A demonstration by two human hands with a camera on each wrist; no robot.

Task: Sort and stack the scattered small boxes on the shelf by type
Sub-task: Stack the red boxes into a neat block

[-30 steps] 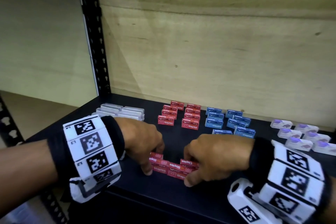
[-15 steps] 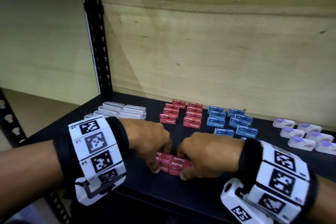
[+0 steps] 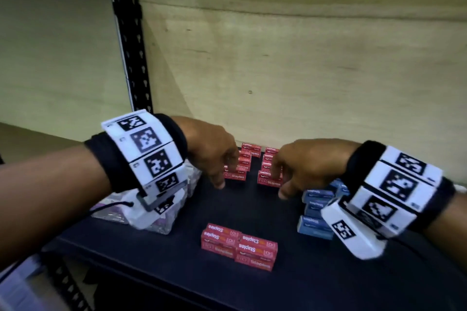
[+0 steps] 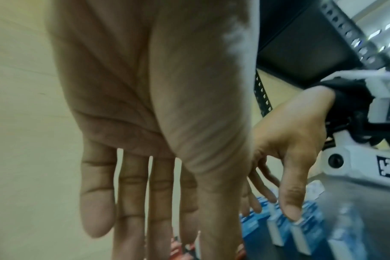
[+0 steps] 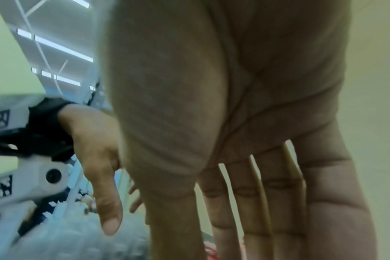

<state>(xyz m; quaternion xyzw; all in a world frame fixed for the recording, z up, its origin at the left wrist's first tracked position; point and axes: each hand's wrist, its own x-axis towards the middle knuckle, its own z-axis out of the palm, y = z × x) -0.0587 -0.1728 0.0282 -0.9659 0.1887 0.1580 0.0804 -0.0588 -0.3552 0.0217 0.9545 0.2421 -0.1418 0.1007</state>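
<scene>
Left hand (image 3: 212,154): raised above the shelf (image 3: 192,212), fingers (image 4: 131,184) straight and slightly spread, holding nothing; its fingertips hang just over the left column of the rear red staple boxes (image 3: 236,171).

Right hand (image 3: 308,164): likewise raised, fingers (image 5: 249,190) extended and loose, nothing in its hold; it hovers over the right column of the same rear red group, with the thumb pointing down toward the shelf.

Front red staple boxes (image 3: 238,243): a compact stacked block, labels reading "Staples", near the front edge of the shelf at its middle, well apart from both hands.

Blue boxes (image 3: 316,212): stacked toward the right side of the shelf, partly hidden behind the right wrist band.

Clear packets (image 3: 151,212): a pale heap toward the left edge, under the left wrist; contents too blurred to tell.

Wooden back panel (image 3: 278,70): behind the shelf.
</scene>
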